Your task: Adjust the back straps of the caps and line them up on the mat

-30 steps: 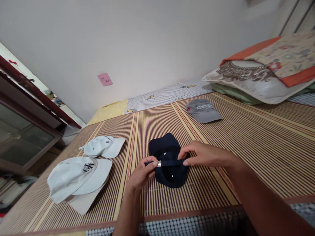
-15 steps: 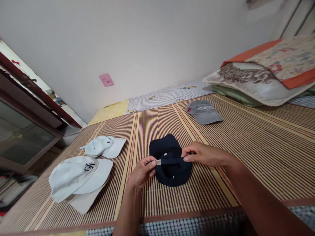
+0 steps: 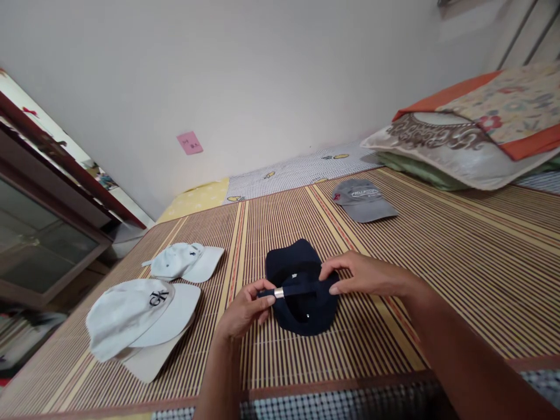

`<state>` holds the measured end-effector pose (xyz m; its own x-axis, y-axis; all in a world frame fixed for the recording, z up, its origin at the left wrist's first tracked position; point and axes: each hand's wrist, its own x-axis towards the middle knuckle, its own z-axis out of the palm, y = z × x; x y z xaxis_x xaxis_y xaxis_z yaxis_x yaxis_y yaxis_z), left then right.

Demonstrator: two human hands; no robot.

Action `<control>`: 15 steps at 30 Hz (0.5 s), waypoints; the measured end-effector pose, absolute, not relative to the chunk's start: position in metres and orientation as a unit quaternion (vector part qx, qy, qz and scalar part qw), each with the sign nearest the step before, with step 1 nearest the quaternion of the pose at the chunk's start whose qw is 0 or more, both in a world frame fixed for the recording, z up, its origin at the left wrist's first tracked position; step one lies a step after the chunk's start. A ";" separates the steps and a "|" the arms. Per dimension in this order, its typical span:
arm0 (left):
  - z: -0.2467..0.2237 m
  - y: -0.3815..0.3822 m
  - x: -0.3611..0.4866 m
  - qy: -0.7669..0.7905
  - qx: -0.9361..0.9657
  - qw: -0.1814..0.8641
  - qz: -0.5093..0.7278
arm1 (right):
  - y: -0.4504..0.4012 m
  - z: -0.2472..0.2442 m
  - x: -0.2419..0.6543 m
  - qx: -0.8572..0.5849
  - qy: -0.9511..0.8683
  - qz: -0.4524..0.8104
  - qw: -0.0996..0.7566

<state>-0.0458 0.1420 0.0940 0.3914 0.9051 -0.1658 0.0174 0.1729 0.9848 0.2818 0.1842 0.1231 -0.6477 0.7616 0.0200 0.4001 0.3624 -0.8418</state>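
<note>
A navy baseball cap [image 3: 301, 315] lies upside down on the striped mat, its brim pointing away from me and its hollow facing up. My left hand [image 3: 245, 306] pinches the cap's back strap at its silver buckle [image 3: 279, 293]; a short dark strap end shows between finger and thumb. The strap stretches rightward from the buckle across the cap's opening. My right hand [image 3: 359, 277] is at the cap's right side, thumb and index finger apart, fingertips against or just over the cap's edge. I see nothing gripped in it.
Left of my hands lie a small white cap [image 3: 172, 261] and white caps stacked together, a CK-marked cap [image 3: 126, 312] on top. A grey cap [image 3: 361, 198] lies farther back on the mat [image 3: 262, 361]. Pillows [image 3: 464, 149] are piled at the right, by the wall.
My left hand has pulled the strap and buckle a little left and toward me. The right hand's finger and thumb have parted from the strap.
</note>
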 end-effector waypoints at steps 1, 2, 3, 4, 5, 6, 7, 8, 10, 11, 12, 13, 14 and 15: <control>0.096 0.141 -0.047 0.435 0.553 0.624 0.339 | 0.186 0.120 0.282 -0.357 -0.804 0.425 0.215; 0.098 0.141 -0.049 0.443 0.567 0.613 0.327 | 0.187 0.117 0.282 -0.349 -0.808 0.421 0.219; 0.100 0.140 -0.051 0.452 0.579 0.602 0.313 | 0.189 0.114 0.282 -0.342 -0.811 0.420 0.221; 0.102 0.140 -0.053 0.459 0.590 0.594 0.298 | 0.190 0.111 0.282 -0.337 -0.815 0.416 0.223; 0.103 0.139 -0.055 0.463 0.599 0.588 0.285 | 0.191 0.108 0.281 -0.335 -0.818 0.409 0.225; 0.104 0.139 -0.058 0.466 0.606 0.583 0.274 | 0.192 0.106 0.280 -0.335 -0.822 0.399 0.227; 0.105 0.139 -0.060 0.467 0.612 0.579 0.267 | 0.192 0.104 0.280 -0.338 -0.827 0.388 0.228; 0.105 0.139 -0.062 0.468 0.618 0.574 0.263 | 0.192 0.102 0.279 -0.344 -0.830 0.375 0.228; 0.105 0.139 -0.066 0.471 0.622 0.567 0.264 | 0.192 0.102 0.279 -0.358 -0.833 0.359 0.220; 0.106 0.140 -0.068 0.472 0.622 0.563 0.268 | 0.191 0.102 0.279 -0.364 -0.834 0.358 0.210; 0.106 0.140 -0.070 0.472 0.622 0.562 0.273 | 0.191 0.104 0.280 -0.369 -0.834 0.359 0.200; 0.106 0.140 -0.072 0.470 0.622 0.561 0.278 | 0.190 0.105 0.281 -0.372 -0.832 0.365 0.190; 0.106 0.140 -0.073 0.467 0.623 0.560 0.284 | 0.189 0.107 0.283 -0.373 -0.831 0.370 0.184; 0.106 0.140 -0.075 0.464 0.624 0.558 0.288 | 0.189 0.109 0.284 -0.375 -0.829 0.371 0.184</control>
